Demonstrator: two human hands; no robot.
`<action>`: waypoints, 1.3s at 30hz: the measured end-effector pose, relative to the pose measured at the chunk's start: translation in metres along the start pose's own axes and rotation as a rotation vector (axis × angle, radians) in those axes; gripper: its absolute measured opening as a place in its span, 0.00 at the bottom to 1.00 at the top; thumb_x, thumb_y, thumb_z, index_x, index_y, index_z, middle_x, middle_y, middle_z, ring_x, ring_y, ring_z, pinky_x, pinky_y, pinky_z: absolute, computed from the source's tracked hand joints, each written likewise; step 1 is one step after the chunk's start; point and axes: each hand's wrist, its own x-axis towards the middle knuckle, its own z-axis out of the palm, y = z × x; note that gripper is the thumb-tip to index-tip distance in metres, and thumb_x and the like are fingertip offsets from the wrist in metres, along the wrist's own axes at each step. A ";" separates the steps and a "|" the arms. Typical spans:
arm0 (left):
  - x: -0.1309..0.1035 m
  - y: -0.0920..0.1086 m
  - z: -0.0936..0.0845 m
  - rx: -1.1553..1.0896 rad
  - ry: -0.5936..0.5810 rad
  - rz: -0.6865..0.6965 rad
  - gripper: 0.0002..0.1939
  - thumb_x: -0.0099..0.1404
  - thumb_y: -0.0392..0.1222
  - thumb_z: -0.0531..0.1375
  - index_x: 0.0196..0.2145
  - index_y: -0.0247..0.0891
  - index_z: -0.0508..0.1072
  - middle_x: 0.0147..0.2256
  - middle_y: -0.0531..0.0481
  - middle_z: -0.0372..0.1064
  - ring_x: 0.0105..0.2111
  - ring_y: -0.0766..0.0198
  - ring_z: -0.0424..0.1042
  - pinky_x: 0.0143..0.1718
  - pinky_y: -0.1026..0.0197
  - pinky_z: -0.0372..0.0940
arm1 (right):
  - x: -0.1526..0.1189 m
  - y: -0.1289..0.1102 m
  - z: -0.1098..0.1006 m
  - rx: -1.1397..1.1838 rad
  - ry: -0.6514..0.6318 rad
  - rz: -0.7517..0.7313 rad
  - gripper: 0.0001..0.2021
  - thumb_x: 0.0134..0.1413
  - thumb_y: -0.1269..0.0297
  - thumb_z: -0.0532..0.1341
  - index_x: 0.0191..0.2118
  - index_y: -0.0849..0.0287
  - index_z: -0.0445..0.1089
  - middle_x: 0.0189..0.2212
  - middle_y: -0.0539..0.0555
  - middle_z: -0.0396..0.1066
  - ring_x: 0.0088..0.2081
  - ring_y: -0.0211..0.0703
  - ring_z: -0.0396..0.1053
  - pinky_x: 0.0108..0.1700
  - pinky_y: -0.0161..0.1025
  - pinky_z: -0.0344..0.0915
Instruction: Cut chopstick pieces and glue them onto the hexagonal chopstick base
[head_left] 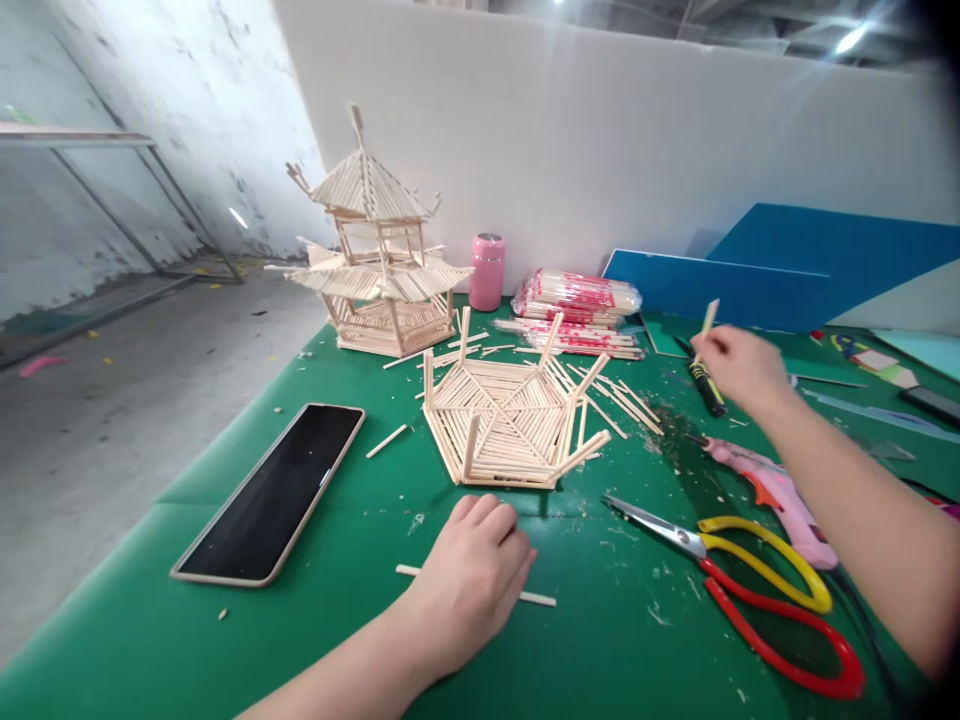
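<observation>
Holding stick (709, 317), packet print (577, 296) illegible

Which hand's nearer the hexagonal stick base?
Left. The left hand is just in front of the hexagonal stick base, on the wearer's side; the right hand is farther off, to the base's right, beyond the loose sticks.
</observation>
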 end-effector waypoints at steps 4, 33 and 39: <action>-0.001 -0.002 0.001 -0.051 0.127 -0.007 0.11 0.64 0.35 0.48 0.29 0.35 0.70 0.31 0.45 0.64 0.32 0.61 0.62 0.34 0.56 0.59 | -0.035 -0.020 -0.038 0.214 0.431 -0.016 0.24 0.63 0.62 0.29 0.53 0.69 0.50 0.40 0.65 0.66 0.35 0.36 0.69 0.29 0.32 0.62; 0.010 -0.008 -0.021 -1.544 0.284 -0.927 0.08 0.50 0.40 0.65 0.24 0.33 0.71 0.19 0.54 0.65 0.18 0.75 0.59 0.21 0.71 0.55 | -0.189 -0.112 0.035 0.936 -0.223 -0.155 0.09 0.57 0.61 0.53 0.31 0.58 0.67 0.22 0.48 0.67 0.24 0.34 0.62 0.26 0.29 0.58; 0.020 0.006 -0.014 -1.748 0.326 -0.993 0.08 0.49 0.40 0.65 0.23 0.31 0.72 0.22 0.49 0.70 0.20 0.72 0.66 0.24 0.69 0.61 | -0.188 -0.115 0.037 0.923 -0.159 -0.156 0.09 0.56 0.62 0.54 0.31 0.59 0.67 0.22 0.49 0.69 0.23 0.36 0.64 0.26 0.31 0.59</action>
